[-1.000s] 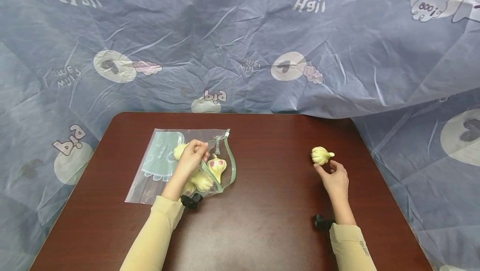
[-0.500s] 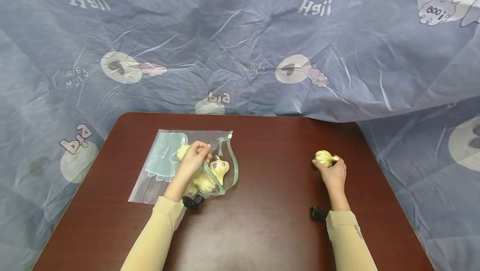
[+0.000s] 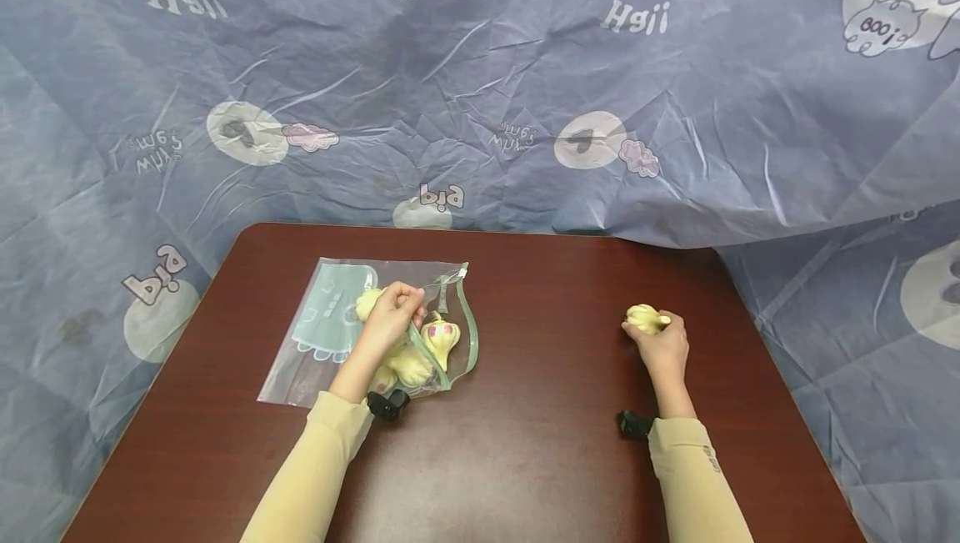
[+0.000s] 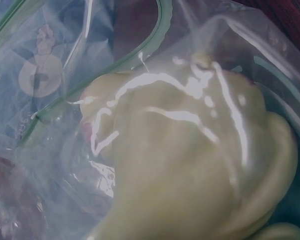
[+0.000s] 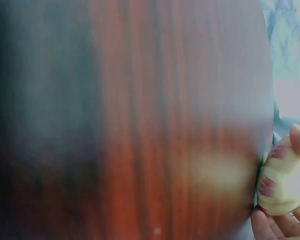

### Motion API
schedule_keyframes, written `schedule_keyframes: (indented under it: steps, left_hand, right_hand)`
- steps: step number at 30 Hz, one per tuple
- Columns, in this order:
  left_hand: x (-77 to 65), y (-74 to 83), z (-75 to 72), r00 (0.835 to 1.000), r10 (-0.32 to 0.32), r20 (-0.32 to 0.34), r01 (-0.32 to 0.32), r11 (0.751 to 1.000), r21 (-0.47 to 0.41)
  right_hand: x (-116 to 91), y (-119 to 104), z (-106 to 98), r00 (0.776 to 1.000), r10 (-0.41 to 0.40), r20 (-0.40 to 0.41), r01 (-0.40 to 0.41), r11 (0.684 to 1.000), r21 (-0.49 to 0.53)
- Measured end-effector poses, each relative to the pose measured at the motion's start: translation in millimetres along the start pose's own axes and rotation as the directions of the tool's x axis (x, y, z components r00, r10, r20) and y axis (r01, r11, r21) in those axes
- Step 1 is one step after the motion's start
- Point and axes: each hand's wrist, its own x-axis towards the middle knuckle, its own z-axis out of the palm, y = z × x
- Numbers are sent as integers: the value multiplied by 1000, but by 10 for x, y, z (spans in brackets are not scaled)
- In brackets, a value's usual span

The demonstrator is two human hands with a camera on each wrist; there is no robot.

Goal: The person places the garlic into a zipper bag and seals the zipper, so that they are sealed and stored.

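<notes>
Right hand (image 3: 663,349): since the earlier frame you have moved it from the near edge of the loose bulb (image 3: 641,317) to a hold around it.
Right grip: your thumb and fingers are curled on the loose bulb, thumb at its left, fingers at its right beside the stem.
Loose bulb: pale yellow, stem pointing right, at the right part of the table (image 3: 525,426), well apart from the bag (image 3: 288,380). Reddish marks show in the right wrist view. You cannot tell from these views whether it touches the table.
Left hand (image 3: 392,314): your fingertips pinch the near film of the bag at its mouth.
Bag: clear, green along the seal, blue print on the film, lying on the left part of the table. Its mouth faces right, the two edges parted.
Bagged bulbs (image 3: 440,339): at least four, pale yellow. One with pink marks lies by the mouth, one is partly behind your hand, two lie toward the near side.
Cloth (image 3: 465,67): blue-grey, printed and creased, behind the table.
</notes>
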Motion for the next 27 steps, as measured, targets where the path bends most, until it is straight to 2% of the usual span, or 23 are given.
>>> schedule_keyframes:
  steps: [7, 14, 21, 27]
  left_hand:
    - [-44, 21, 24, 999, 36, -20, -36, 999, -7]
    - [-21, -36, 24, 998, 49, -31, -49, 999, -11]
    - [-28, -28, 19, 998, 50, -39, -50, 999, -9]
    - [-27, -10, 25, 998, 46, -38, -46, 999, -2]
  right_hand:
    - [-82, -45, -12, 1000, -9, 17, 9, 1000, -12]
    - [-234, -202, 24, 995, -98, 34, 97, 995, 17]
    - [-458, -466, 140, 979, -168, 114, 164, 985, 47]
    - [-646, -683, 237, 957, -219, 190, 205, 975, 90]
